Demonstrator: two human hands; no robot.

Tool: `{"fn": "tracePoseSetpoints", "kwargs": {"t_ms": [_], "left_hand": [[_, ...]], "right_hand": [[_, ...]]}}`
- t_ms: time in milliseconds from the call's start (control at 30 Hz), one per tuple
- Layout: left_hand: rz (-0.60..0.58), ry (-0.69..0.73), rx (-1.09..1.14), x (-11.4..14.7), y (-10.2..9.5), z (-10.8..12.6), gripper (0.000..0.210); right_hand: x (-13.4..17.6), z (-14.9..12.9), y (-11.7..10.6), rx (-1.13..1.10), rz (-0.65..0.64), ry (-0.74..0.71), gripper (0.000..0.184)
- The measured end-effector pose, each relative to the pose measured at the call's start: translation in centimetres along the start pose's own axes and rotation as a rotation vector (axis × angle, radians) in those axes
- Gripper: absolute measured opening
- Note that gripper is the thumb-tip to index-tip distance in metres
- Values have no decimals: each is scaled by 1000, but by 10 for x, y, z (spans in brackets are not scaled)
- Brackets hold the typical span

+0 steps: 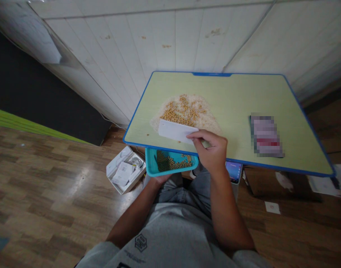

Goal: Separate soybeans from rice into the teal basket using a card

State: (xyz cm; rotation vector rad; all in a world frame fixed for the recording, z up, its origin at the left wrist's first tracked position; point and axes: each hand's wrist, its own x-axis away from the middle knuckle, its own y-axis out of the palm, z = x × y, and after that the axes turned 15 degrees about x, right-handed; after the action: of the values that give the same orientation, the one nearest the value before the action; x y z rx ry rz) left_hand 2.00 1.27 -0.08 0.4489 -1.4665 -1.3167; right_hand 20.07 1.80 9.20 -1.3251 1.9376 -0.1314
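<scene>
A pile of white rice mixed with yellow soybeans point(185, 110) lies on the green desk point(237, 100) with a blue rim. My right hand point(212, 150) grips a flat white scraper card point(176, 131) at the near edge of the pile. Below the desk's front edge, my left hand point(161, 178) supports a teal tray point(151, 165) from underneath. The tray holds soybeans and some darker green beans. Most of my left hand is hidden under the tray.
A blurred rectangular object point(266, 135) lies on the right of the desk. A phone point(234, 171) sits below the desk edge. An open white box point(126, 169) stands on the wooden floor at left. A cardboard box point(273, 182) sits under the desk at right.
</scene>
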Motion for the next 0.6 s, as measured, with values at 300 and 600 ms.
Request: {"fn": "tracePoseSetpoints", "kwargs": {"t_ms": [300, 600], "left_hand": [[-122, -63, 95, -8, -31, 4, 59], [-81, -47, 103, -8, -32, 5, 57]], "right_hand": [[4, -2, -1, -22, -4, -6, 27], [4, -7, -5, -37, -26, -10, 26]]}}
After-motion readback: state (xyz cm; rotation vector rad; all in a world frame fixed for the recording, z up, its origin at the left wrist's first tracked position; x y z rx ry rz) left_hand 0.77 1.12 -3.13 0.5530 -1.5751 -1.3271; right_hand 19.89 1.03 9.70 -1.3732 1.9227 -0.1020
